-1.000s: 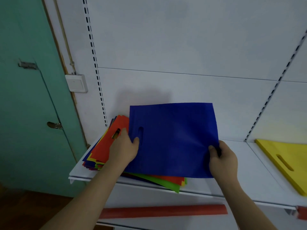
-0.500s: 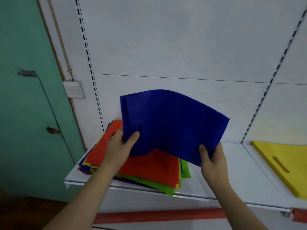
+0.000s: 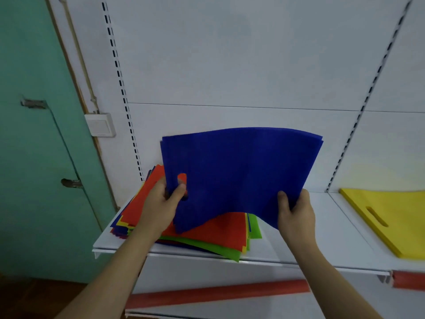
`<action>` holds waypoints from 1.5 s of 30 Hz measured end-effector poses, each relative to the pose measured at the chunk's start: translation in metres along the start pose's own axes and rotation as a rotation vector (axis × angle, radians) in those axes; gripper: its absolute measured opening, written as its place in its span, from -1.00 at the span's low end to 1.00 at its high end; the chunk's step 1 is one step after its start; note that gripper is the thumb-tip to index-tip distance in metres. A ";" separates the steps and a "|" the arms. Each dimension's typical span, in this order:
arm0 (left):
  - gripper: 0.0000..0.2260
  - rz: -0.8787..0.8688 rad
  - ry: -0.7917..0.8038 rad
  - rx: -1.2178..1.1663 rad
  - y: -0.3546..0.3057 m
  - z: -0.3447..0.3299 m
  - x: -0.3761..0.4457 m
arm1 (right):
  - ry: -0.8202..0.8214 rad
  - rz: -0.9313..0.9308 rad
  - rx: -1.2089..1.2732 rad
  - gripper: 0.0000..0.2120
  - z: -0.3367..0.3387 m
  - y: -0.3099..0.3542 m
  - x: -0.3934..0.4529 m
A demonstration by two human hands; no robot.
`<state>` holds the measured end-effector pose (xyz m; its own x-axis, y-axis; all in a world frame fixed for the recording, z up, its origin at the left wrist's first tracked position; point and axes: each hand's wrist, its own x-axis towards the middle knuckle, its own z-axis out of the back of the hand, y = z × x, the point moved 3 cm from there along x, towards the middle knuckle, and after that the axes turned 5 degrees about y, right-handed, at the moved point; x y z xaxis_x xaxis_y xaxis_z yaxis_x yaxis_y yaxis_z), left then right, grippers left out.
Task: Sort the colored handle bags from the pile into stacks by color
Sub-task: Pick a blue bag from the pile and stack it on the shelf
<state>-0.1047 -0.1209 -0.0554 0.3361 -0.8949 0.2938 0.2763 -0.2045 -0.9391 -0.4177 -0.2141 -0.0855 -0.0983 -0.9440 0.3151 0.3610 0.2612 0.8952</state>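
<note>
A blue handle bag (image 3: 241, 171) is lifted upright above the pile, its top edge bowed. My left hand (image 3: 161, 203) pinches its left edge beside the handle slot, thumb in front. My right hand (image 3: 295, 212) grips its lower right corner. Beneath it lies the mixed pile (image 3: 213, 233) of bags on the white shelf (image 3: 322, 238), with an orange-red bag on top and green, yellow and blue edges sticking out. A yellow bag (image 3: 391, 217) lies flat on the shelf at the far right.
The shelf's white back panel (image 3: 230, 65) with slotted uprights rises behind. A green door (image 3: 34, 134) and a wall switch (image 3: 100, 125) are to the left. A red strip (image 3: 218, 293) runs along the lower shelf edge.
The blue bag has come up off the pile, from lying flat to held upright and bowed, uncovering the orange-red bag. Both hands kept their hold on it.
</note>
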 end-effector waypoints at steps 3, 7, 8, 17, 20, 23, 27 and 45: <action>-0.79 -0.077 0.024 0.121 -0.010 0.004 0.001 | -0.057 0.020 0.012 -0.86 0.012 0.014 -0.009; -0.62 -0.111 0.044 0.203 -0.006 0.009 0.006 | -0.171 0.020 0.052 -0.69 0.031 0.031 -0.029; -0.60 -0.115 0.031 0.195 -0.005 0.008 0.006 | -0.196 0.020 0.060 -0.63 0.035 0.033 -0.036; -0.81 -0.105 0.098 -0.053 -0.008 -0.102 -0.009 | -0.363 0.161 -0.322 -0.60 0.136 0.002 -0.112; -0.87 -0.152 0.190 -0.044 -0.016 -0.160 -0.026 | -0.437 0.096 -0.424 -0.69 0.189 -0.022 -0.135; -0.92 -0.176 0.304 -0.007 -0.028 -0.220 -0.049 | -0.503 -0.017 -0.503 -0.70 0.244 -0.039 -0.161; -0.87 -0.199 0.461 0.047 -0.049 -0.297 -0.082 | -0.553 -0.128 -0.536 -0.66 0.314 -0.065 -0.192; -0.70 -0.392 0.680 0.111 -0.133 -0.638 -0.221 | -0.653 -0.294 -0.608 -0.56 0.623 -0.180 -0.244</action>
<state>-0.7904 -0.1491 -0.1090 -0.4181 -0.8192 0.3926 0.3612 -0.5465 -0.7555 -1.0368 0.0946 -0.1266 -0.6968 -0.6068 0.3824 0.6437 -0.2939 0.7066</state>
